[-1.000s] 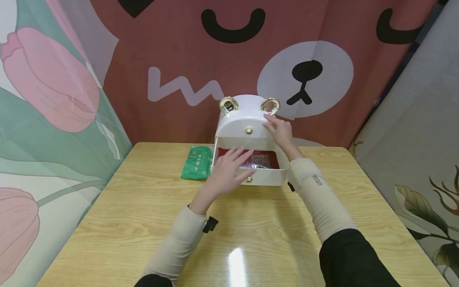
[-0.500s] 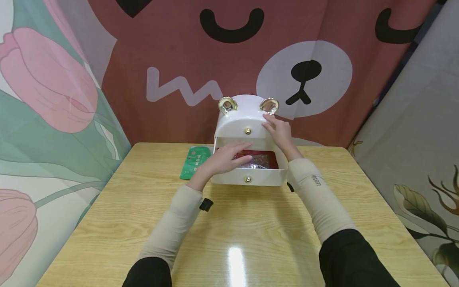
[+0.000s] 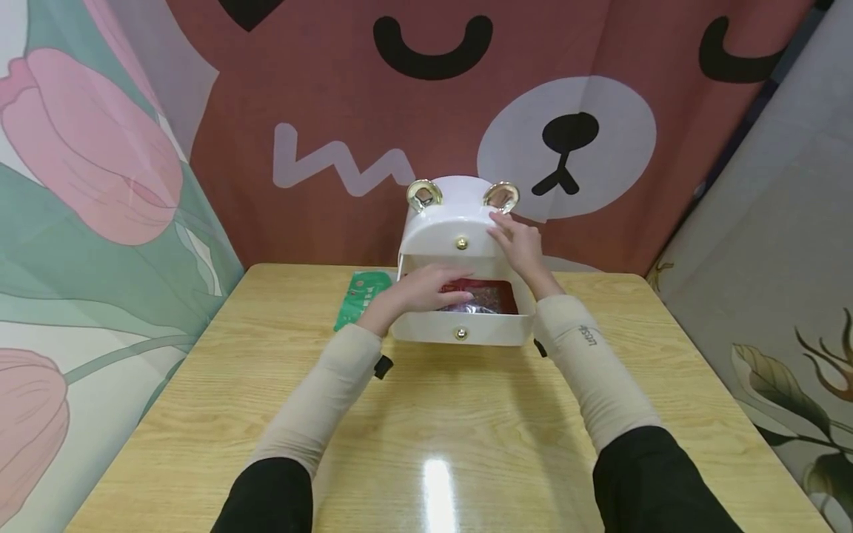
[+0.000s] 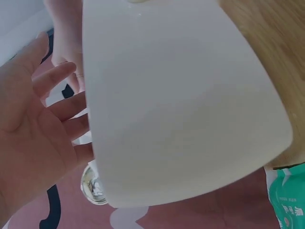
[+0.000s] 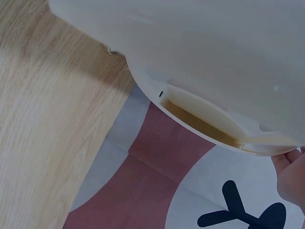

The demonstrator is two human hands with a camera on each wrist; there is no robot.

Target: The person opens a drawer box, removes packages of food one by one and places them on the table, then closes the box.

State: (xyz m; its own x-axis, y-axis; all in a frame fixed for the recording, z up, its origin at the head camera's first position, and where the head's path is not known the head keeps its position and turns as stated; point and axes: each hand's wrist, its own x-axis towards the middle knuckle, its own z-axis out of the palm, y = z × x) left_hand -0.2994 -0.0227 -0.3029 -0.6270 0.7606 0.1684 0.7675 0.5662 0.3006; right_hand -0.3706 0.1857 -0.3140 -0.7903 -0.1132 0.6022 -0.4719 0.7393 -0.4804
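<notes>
A white two-drawer storage box (image 3: pixel 453 215) with gold ear shapes stands at the back of the table, its lower drawer (image 3: pixel 493 330) pulled out. In that drawer lies a dark red packet (image 3: pixel 496 296) with a clear window. My left hand (image 3: pixel 423 289) reaches over the drawer's left part, fingers extended above the packet; in the left wrist view, its fingertips pass behind the drawer's white front (image 4: pixel 181 105). The right hand (image 3: pixel 522 244) rests its fingers on the box's upper right edge, below the right ear; only part of that hand (image 5: pixel 290 176) shows in the right wrist view.
A green packet (image 3: pixel 356 296) lies on the wooden table (image 3: pixel 506 422) left of the box, partly behind my left forearm. Directly behind the table hangs a reddish-brown curtain (image 3: pixel 333 222) with a bear print.
My left hand has shifted farther over the drawer, and its spread fingers have come closer together. The right hand, box and packets have stayed in place.
</notes>
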